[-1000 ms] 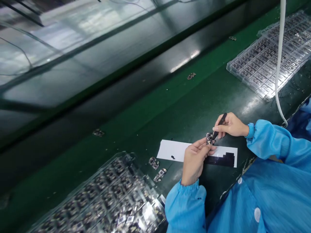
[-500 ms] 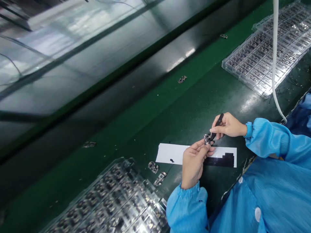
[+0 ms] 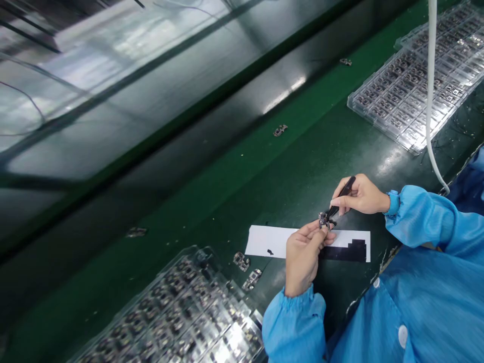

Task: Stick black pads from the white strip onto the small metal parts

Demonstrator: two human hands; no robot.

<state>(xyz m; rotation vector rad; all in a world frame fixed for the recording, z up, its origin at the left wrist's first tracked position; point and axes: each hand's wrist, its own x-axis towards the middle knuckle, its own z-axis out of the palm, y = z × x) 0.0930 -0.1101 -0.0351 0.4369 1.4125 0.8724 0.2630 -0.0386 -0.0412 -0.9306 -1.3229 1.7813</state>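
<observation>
My left hand (image 3: 305, 257) pinches a small circuit board (image 3: 323, 220) between thumb and fingers, above a white paper strip (image 3: 260, 241). Black tweezers (image 3: 345, 192) are gripped in my right hand (image 3: 359, 194), and their tips meet the board. What exactly lies between the tips is too small to tell. The strip carries a block of black stickers (image 3: 357, 249) at its right end and one small black piece (image 3: 269, 252) at its left. Part of the strip is hidden behind my left hand.
Two loose circuit boards (image 3: 251, 279) lie beside a clear tray (image 3: 177, 312) of boards at the lower left. More clear trays (image 3: 401, 96) stand at the upper right, near a white cable (image 3: 430, 101). Single boards (image 3: 280, 131) rest on the green belt (image 3: 212, 171).
The tweezers and my right hand have shifted slightly, with the tips still at the board. My left hand keeps its hold. The whole view has moved a little.
</observation>
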